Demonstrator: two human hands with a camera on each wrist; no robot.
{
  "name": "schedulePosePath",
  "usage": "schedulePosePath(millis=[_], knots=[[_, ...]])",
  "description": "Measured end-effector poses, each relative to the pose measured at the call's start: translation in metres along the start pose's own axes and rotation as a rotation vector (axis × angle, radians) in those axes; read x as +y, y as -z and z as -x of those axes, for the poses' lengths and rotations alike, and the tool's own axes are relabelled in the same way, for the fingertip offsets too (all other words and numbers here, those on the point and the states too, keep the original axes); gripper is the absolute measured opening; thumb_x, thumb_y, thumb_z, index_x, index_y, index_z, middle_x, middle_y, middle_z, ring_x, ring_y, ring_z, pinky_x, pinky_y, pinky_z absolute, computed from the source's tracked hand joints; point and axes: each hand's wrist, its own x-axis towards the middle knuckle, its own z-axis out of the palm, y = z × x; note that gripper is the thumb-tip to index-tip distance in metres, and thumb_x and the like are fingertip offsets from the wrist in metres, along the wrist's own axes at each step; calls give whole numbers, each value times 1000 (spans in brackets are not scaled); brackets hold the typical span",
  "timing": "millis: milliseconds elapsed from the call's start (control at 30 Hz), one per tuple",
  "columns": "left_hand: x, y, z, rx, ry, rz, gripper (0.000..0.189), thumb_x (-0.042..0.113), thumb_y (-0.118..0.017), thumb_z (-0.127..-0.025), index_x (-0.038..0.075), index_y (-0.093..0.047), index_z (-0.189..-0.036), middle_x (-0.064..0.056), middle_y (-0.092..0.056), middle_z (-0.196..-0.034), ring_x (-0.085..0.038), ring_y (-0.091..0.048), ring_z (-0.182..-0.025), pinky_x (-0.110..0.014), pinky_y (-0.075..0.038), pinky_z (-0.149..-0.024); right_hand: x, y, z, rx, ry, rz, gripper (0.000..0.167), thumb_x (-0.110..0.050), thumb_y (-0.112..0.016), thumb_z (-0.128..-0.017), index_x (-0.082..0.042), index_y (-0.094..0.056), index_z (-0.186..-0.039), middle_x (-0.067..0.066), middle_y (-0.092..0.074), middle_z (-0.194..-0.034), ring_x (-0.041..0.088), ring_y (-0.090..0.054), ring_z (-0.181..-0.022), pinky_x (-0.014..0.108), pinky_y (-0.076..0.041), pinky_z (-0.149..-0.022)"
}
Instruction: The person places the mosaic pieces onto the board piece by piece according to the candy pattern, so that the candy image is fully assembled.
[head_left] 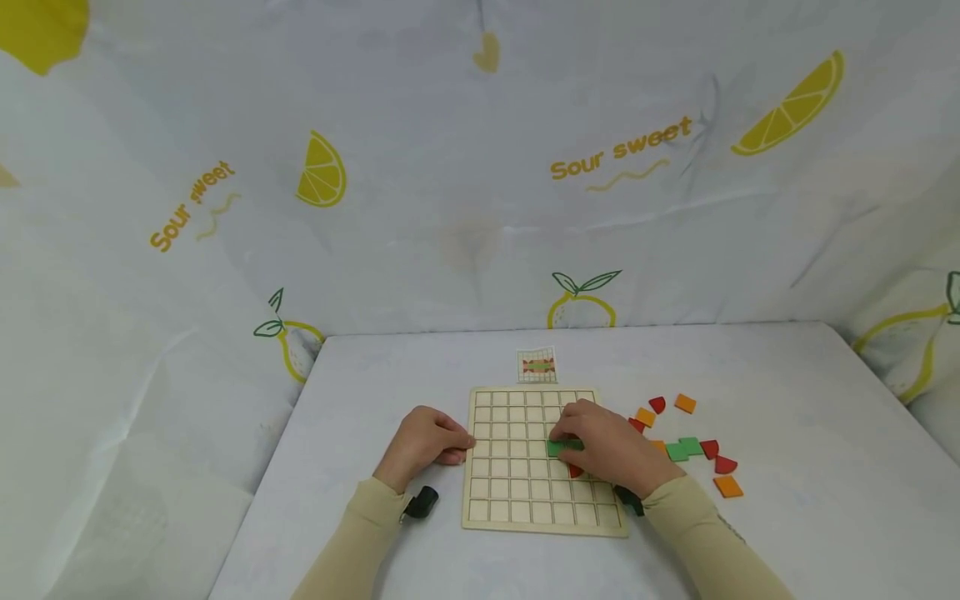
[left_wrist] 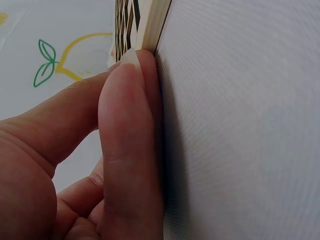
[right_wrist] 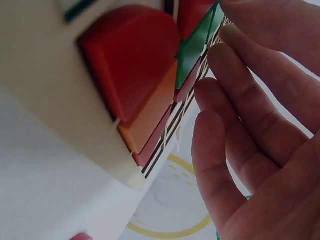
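A pale wooden grid board (head_left: 498, 490) lies flat on the table. My left hand (head_left: 427, 437) is at its left edge; in the left wrist view the thumb (left_wrist: 127, 120) and a fingertip pinch the board's rim (left_wrist: 155, 22). My right hand (head_left: 611, 442) is over the board's right half, its thumb and forefinger pinching a green square tile (head_left: 556, 448) at the grid. A red quarter-round tile (head_left: 575, 471) shows just below. In the right wrist view, a red quarter-round tile (right_wrist: 132, 55), an orange tile (right_wrist: 150, 112) and green tiles (right_wrist: 192, 52) sit in the grid. The hand covers part of them.
Behind the board lies a small printed pattern card (head_left: 537, 365). Loose tiles are scattered to the right: orange squares (head_left: 727, 486), red quarter-rounds (head_left: 724, 464) and green squares (head_left: 691, 446). A white lemon-print cloth (head_left: 450, 250) hangs behind the table.
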Motion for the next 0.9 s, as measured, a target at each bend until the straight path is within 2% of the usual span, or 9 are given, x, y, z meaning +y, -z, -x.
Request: schedulePosePath(millis=[133,233,467,600,700,800,900], knots=[[1,0,0,9,10,-8,19,20,-93,-85,6,-81,-93,-6,-80,-80,-9,-73,-65,-25,-65,-66,7,6,3,9,-22,-12,14,-22,-87,-93,-22,-83,-106,-14,-67,-102,8,-61,-98,29,-59,-86],[1,0,1,10,11,-11,19,19,-92,-85,6,-80,-93,-6,-80,-80,-9,-73,-65,-25,-65,-66,16,16,10,5,-71,-12,13,-21,-85,-94,-23,-83,-107,-14,-68,-103,9,-61,-101,30,-59,-86],[0,-1,1,15,12,-13,20,19,-93,-85,6,-80,-94,-5,-79,-79,-9,-73,-65,-25,-65,-66,54,43,42,-2,-183,4,12,-19,-82,-94,-22,-83,-106,-8,-72,-108,17,-63,-102,41,-61,-89],[0,-1,1,24,23,-29,22,20,-93,-85,6,-79,-94,-5,-79,-79,-10,-74,-65,-25,-64,-65,78,53,61,-4,-227,-4,11,-21,-84,-94,-22,-82,-105,-3,-72,-112,25,-66,-108,50,-62,-94],[-1,-2,1,23,28,-27,21,20,-93,-85,6,-79,-95,-5,-79,-80,-9,-74,-66,-25,-64,-66,95,59,75,1,-259,3,15,-21,-84,-94,-20,-82,-109,8,-73,-122,39,-65,-120,61,-59,-101],[-2,-2,1,21,21,-20,21,20,-93,-85,6,-80,-94,-5,-79,-81,-9,-73,-65,-25,-65,-66,109,62,86,-6,-297,24,20,-20,-86,-92,-16,-82,-111,15,-72,-126,45,-63,-123,64,-58,-101],[-1,-2,1,18,17,-15,20,19,-93,-85,6,-80,-94,-5,-79,-80,-8,-73,-65,-25,-65,-66,118,66,93,-9,-321,32,21,-20,-87,-91,-14,-82,-110,14,-73,-121,40,-66,-113,61,-61,-96]])
